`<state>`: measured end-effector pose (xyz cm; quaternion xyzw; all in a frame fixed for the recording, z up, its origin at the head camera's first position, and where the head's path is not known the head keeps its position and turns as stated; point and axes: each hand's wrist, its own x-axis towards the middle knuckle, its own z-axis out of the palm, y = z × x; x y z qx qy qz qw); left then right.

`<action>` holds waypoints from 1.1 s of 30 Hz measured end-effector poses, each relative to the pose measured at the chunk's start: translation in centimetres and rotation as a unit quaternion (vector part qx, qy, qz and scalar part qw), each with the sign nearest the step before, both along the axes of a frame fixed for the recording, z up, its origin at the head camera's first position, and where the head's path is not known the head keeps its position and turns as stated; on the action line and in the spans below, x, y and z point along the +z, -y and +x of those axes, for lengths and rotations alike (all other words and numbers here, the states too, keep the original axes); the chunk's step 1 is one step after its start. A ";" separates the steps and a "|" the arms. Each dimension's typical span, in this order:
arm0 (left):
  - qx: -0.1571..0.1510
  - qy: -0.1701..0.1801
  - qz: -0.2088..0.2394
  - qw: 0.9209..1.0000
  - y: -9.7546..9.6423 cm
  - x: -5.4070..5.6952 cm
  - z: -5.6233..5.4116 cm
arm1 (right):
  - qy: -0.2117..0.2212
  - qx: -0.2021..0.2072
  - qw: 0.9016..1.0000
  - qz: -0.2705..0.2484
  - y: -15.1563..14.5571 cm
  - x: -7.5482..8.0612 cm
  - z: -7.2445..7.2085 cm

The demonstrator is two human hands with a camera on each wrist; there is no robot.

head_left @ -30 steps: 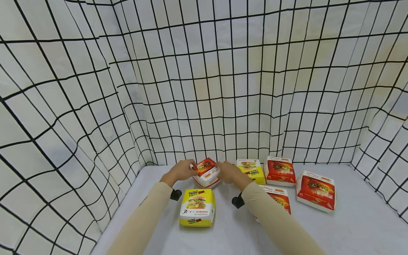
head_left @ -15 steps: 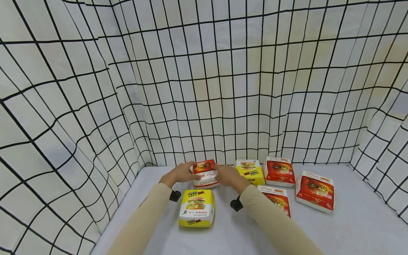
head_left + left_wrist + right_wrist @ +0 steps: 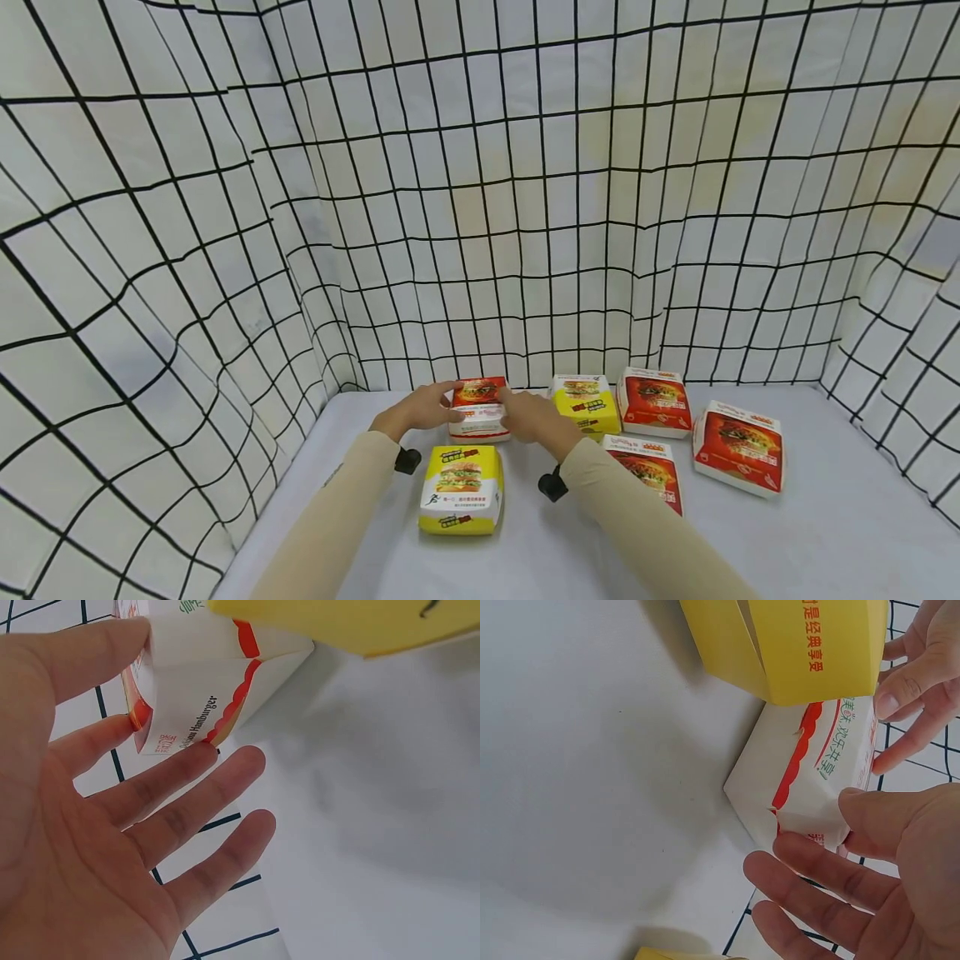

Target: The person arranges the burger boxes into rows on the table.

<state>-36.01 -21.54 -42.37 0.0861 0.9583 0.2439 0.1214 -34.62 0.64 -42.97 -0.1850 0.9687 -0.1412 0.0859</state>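
Note:
A red-and-white burger box (image 3: 478, 414) sits at the back of the table, lid up, one side facing me. My left hand (image 3: 418, 408) grips its left side by thumb and index finger; in the left wrist view the other fingers of this hand (image 3: 127, 795) spread below its printed wall (image 3: 195, 694). On the opposite side, my right hand (image 3: 534, 417) holds the box with thumb and index finger at a corner, its remaining fingers loosely extended in the right wrist view. Just in front stands a yellow-and-white burger box (image 3: 461, 492).
To the right are another yellow burger box (image 3: 587, 402) and red burger boxes, one at the back (image 3: 656, 402), one far right (image 3: 738, 448) and one (image 3: 648, 471) partly behind my right forearm. White cloth walls with a black grid (image 3: 480, 275) surround the table.
Between my two hands the red-and-white burger box has turned from a slanted position to nearly square with the back wall. Both hands have shifted slightly with it; the other boxes stay put.

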 end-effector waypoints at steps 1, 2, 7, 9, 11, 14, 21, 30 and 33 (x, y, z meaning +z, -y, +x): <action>-0.001 0.000 0.000 1.000 0.1 0.0 -0.1 | 0.000 0.000 1.000 -0.001 0.0 0.0 0.0; -0.003 -0.002 0.001 1.000 0.1 -0.1 -0.1 | 0.000 0.000 1.000 0.000 0.0 0.0 0.0; -0.001 -0.001 0.006 1.000 0.4 -0.4 -0.4 | 0.003 -0.006 1.000 0.001 -0.2 -0.3 -0.4; 0.002 0.001 0.007 1.000 0.5 -0.5 -0.4 | 0.006 -0.011 1.000 -0.001 -0.3 -0.4 -0.6; 0.005 0.004 0.007 1.000 0.6 -0.5 -0.4 | 0.010 -0.014 1.000 -0.003 -0.4 -0.5 -0.8; 0.009 0.009 0.007 1.000 0.6 -0.4 -0.3 | 0.019 -0.020 1.000 -0.014 -0.5 -0.7 -0.9; 0.014 0.010 0.005 1.000 0.9 -0.4 -0.2 | 0.028 -0.019 0.999 -0.028 -0.2 -0.9 -0.8; 0.005 0.001 0.009 1.000 1.4 -0.6 -0.2 | 0.032 -0.019 0.999 -0.026 0.2 -0.5 -0.3; 0.006 0.001 0.014 1.000 1.6 -0.6 0.0 | 0.035 -0.021 0.999 -0.020 0.4 -0.6 -0.4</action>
